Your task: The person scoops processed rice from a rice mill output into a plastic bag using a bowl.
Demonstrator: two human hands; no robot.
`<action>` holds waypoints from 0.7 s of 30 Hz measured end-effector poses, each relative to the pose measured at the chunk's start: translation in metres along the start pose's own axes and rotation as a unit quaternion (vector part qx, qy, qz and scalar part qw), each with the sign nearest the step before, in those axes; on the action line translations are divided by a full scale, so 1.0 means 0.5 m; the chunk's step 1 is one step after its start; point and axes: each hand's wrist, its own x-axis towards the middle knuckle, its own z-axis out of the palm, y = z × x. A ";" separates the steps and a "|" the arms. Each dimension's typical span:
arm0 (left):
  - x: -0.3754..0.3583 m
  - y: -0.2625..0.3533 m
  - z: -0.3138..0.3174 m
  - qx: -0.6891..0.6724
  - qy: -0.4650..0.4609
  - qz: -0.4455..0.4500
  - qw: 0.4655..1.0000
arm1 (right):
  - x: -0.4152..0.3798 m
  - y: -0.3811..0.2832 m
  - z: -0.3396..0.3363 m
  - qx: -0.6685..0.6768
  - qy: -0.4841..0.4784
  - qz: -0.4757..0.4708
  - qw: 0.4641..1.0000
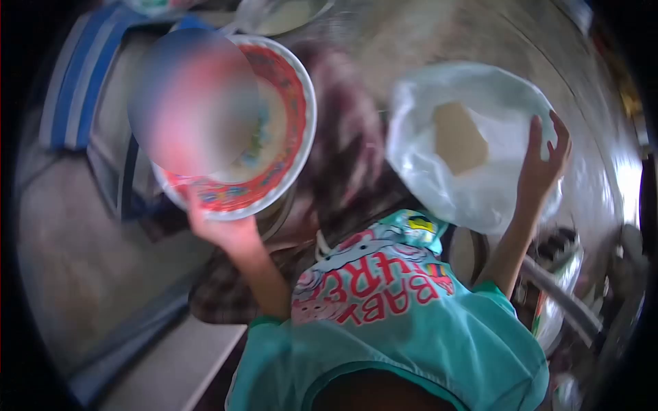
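Observation:
A large plate (296, 103) with a red patterned band and white rim is held up on the left; a round blur hides much of it. My left hand (223, 222) grips its lower edge, fingers partly hidden by the plate and the blur. On the right, my right hand (548, 147) is at the right edge of a translucent plastic bag (418, 103), its thumb and fingers apart around the rim. Inside the bag lies a flat tan piece (460, 138).
A blue-and-white striped object (79, 75) stands at the upper left. A clear container (284, 15) is at the top. Below the right arm are a grey bar (562, 298) and a plastic packet (558, 301). Dark checkered cloth (332, 123) covers the lap.

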 end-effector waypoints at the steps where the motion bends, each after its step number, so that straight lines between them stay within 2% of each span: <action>1: 0.021 -0.020 -0.071 0.033 0.039 -0.019 0.998 | -0.007 -0.024 0.007 0.088 -0.001 -0.011 0.996; 3: 0.022 -0.033 -0.134 -0.060 0.072 -0.141 0.986 | -0.009 -0.068 0.042 0.225 -0.032 -0.004 0.974; 5: 0.030 -0.073 -0.256 -0.105 0.165 -0.199 0.960 | -0.024 -0.142 0.067 0.298 -0.061 0.016 0.953; 6: 0.025 -0.091 -0.282 -0.116 0.185 -0.209 0.953 | -0.040 -0.165 0.086 0.316 -0.078 0.004 0.946; 8: 0.041 -0.122 -0.290 -0.139 0.211 -0.209 0.945 | -0.074 -0.205 0.135 0.344 -0.177 -0.098 0.917; 9: 0.043 -0.133 -0.288 -0.156 0.190 -0.226 0.942 | -0.095 -0.243 0.141 0.314 -0.229 -0.146 0.910; 10: 0.054 -0.143 -0.288 -0.176 0.165 -0.242 0.940 | -0.125 -0.273 0.155 0.347 -0.294 -0.138 0.880; 13: 0.108 -0.163 -0.301 -0.229 0.202 -0.227 0.925 | -0.208 -0.361 0.198 0.372 -0.351 -0.226 0.829; 15: 0.133 -0.204 -0.344 -0.242 0.199 -0.208 0.927 | -0.261 -0.379 0.230 0.392 -0.407 -0.181 0.805; 16: 0.141 -0.214 -0.349 -0.033 0.122 -0.092 0.988 | -0.281 -0.384 0.249 0.396 -0.440 -0.190 0.783; 17: 0.147 -0.224 -0.357 0.180 0.041 0.027 0.983 | -0.303 -0.384 0.262 0.387 -0.445 -0.220 0.777; 18: 0.174 -0.235 -0.386 0.044 0.023 0.003 0.999 | -0.320 -0.382 0.272 0.373 -0.476 -0.218 0.766; 19: 0.201 -0.247 -0.406 0.039 0.032 0.008 0.999 | -0.334 -0.378 0.286 0.357 -0.506 -0.216 0.755; 20: 0.232 -0.261 -0.425 -0.071 0.093 -0.048 0.992 | -0.352 -0.370 0.310 0.356 -0.510 -0.224 0.750; 21: 0.255 -0.222 -0.423 -0.181 0.142 -0.097 0.968 | -0.358 -0.388 0.296 0.357 -0.540 -0.183 0.740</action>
